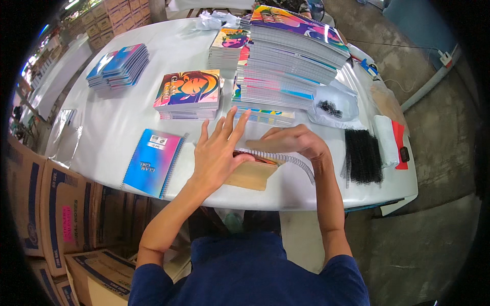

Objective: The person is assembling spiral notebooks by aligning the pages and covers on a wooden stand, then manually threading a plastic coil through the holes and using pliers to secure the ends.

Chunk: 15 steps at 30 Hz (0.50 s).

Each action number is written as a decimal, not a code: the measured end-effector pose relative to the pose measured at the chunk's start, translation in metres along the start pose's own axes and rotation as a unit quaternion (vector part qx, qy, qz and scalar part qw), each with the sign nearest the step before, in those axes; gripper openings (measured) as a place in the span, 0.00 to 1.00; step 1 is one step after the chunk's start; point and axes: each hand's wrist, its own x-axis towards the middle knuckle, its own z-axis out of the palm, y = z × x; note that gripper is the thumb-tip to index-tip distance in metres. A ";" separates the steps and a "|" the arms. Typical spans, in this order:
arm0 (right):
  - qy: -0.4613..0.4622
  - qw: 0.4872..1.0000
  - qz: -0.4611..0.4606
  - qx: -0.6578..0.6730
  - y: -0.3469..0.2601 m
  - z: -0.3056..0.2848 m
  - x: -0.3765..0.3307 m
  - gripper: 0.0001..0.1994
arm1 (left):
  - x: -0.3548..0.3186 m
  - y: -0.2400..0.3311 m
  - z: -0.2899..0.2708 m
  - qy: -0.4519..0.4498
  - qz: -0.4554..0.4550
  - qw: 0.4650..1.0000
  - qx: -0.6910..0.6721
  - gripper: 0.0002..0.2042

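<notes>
My left hand (218,149) lies flat with fingers spread on a notebook (253,174) whose tan back cover shows near the table's front edge. My right hand (293,141) rests on the notebook's top edge, fingers curled around a white spiral wire coil (298,164) that runs along that edge and sticks out to the right. A finished blue-and-pink spiral notebook (153,162) lies to the left of my left hand.
On the white table (122,122): a tall leaning stack of unbound notebooks (291,66), a smaller colourful stack (189,94), a blue stack (118,65) far left, black spiral coils (363,155) and a plastic bag (334,104) at right. Cardboard boxes (46,204) stand on the floor at left.
</notes>
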 end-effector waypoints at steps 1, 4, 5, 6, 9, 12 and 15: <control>-0.009 0.998 0.032 -0.044 -0.001 -0.002 0.004 0.29 | -0.001 -0.002 0.000 0.003 -0.001 1.000 0.010 0.53; -0.016 0.986 0.095 -0.136 -0.004 0.003 0.021 0.34 | -0.002 -0.006 -0.005 -0.001 -0.013 1.000 0.001 0.53; 0.016 0.997 0.068 0.012 0.008 -0.002 0.015 0.33 | 0.000 -0.005 -0.004 0.005 -0.013 1.000 0.002 0.53; 0.045 0.985 0.041 0.162 0.030 -0.008 0.003 0.33 | 0.001 -0.004 -0.004 0.008 -0.014 1.000 0.004 0.53; 0.013 0.991 -0.034 0.128 0.025 0.003 0.012 0.30 | -0.003 -0.012 -0.004 0.009 -0.015 1.000 0.004 0.54; 0.021 0.977 -0.020 0.212 0.020 0.003 0.016 0.28 | -0.004 -0.016 -0.007 0.014 -0.019 1.000 0.015 0.54; -0.025 0.999 -0.030 0.030 -0.004 0.009 0.024 0.28 | -0.006 -0.021 -0.010 0.016 -0.028 0.999 0.029 0.55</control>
